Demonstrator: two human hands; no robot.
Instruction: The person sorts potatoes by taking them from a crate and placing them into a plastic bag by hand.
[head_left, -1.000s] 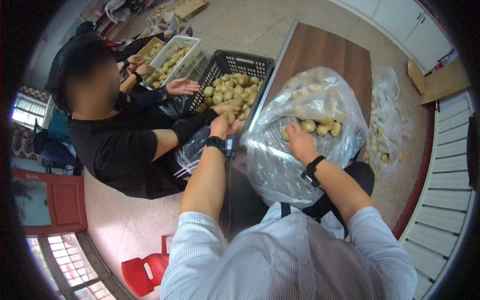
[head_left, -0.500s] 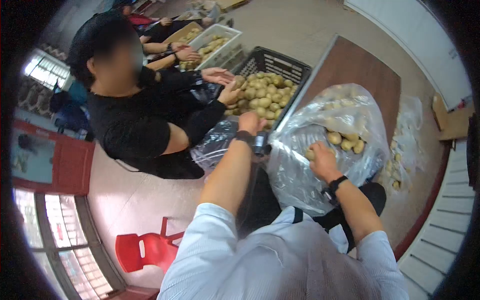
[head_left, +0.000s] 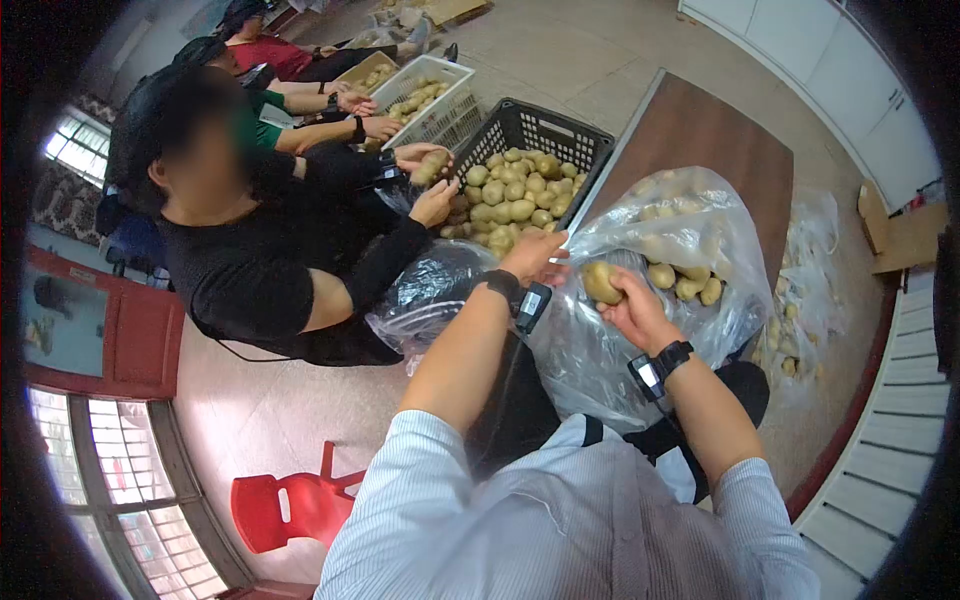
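My right hand [head_left: 642, 314] grips a yellowish potato [head_left: 600, 283] by its right side, above the mouth of a clear plastic bag [head_left: 575, 360]. Several more potatoes [head_left: 688, 284] lie in that bag, some blurred behind the film. To the left of the held potato is my left hand [head_left: 535, 257], its fingers stretched out beside the bag's edge with nothing in them that I can see. Just beyond it stands a black crate [head_left: 600, 150] filled with potatoes [head_left: 520, 195].
A co-worker in black [head_left: 270, 260] sits at the left, holding a potato [head_left: 430, 168] over the crate. A brown board [head_left: 700, 130] lies behind my bag. More people and a white crate [head_left: 455, 105] are farther back; a red chair [head_left: 285, 505] stands lower left.
My right hand has lifted the potato out of the bag and moved up and left. My left hand has come back from the crate toward it. The view has shifted slightly.
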